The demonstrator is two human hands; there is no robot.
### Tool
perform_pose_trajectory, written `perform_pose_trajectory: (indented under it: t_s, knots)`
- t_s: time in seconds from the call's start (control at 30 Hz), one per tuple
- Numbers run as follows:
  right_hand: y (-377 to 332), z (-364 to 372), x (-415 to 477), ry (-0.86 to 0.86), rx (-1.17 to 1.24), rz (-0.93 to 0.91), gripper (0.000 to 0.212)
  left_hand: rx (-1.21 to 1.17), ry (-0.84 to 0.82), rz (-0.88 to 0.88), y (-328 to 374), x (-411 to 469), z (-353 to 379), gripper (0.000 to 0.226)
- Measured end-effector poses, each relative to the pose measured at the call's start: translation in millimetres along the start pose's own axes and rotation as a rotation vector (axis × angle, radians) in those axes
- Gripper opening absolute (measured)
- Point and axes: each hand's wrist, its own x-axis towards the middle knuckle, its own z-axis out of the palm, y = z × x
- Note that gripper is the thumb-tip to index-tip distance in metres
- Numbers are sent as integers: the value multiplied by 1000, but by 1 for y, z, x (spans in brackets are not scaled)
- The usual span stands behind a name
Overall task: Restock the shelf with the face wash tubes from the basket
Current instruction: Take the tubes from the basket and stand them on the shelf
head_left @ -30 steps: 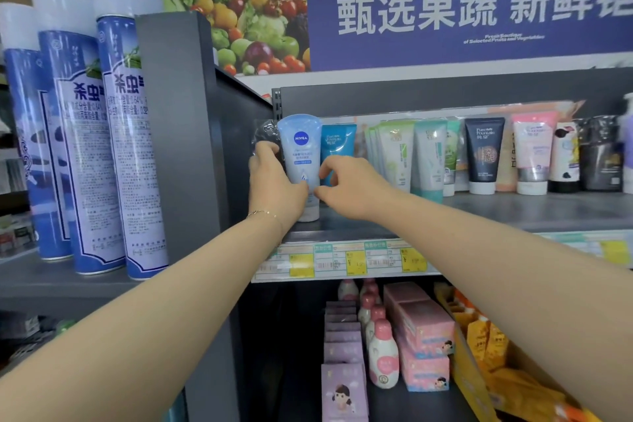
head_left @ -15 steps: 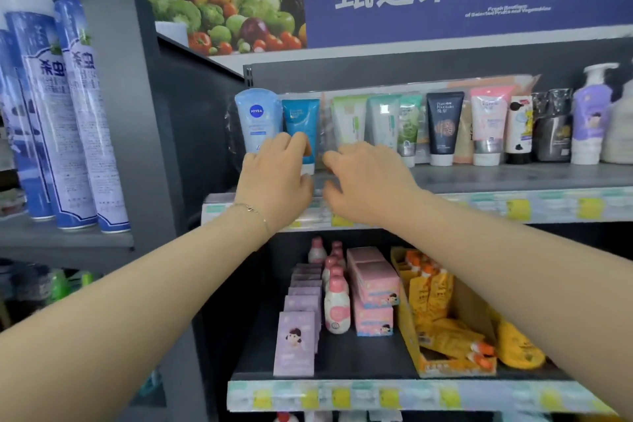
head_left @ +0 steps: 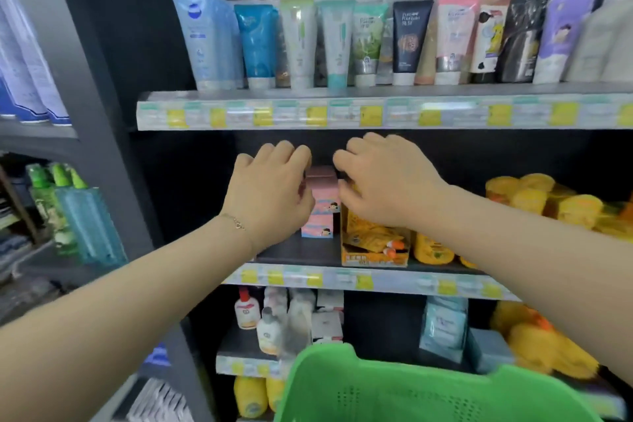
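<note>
While both arms reach fwd | L hand (head_left: 270, 195) loose, empty | R hand (head_left: 383, 181) loose, empty | tubes (head_left: 298, 41) on shelf (head_left: 452, 89) above

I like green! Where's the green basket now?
The green basket is at the bottom of the head view, slightly right of middle, in front of the low shelf with white bottles.

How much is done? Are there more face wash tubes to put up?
Done: a row of face wash tubes stands on the top shelf, a light blue tube at its left end. In hand: nothing; the left hand and right hand hover empty in front of the middle shelf. Left: unclear, the green basket shows only its wall, not its inside.
</note>
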Motion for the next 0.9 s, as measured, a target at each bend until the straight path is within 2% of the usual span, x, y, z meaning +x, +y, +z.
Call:
perform_pose_trajectory:
  t_s: [0.13,0.2,0.33,0.57,0.77,0.9]
  knots:
    - [-6,15,-40,-118,3,9,22,1,-43,52,28,-26,15,28]
    - [-9,21,-62,-121,56,52,18,-53,-77,65,40,-42,25,26]
    - [-20,42,-105,-208,110,79,18,-107,-198,126,63,-75,49,27]
    - [-57,69,-184,-425,188,107,19,-180,-556,167,109,-136,79,32]
    - [-91,88,-250,-641,243,114,23,-210,-774,288,141,-192,109,35]
    - [-106,95,-275,-820,329,139,24,-216,-1004,366,163,-224,132,33]
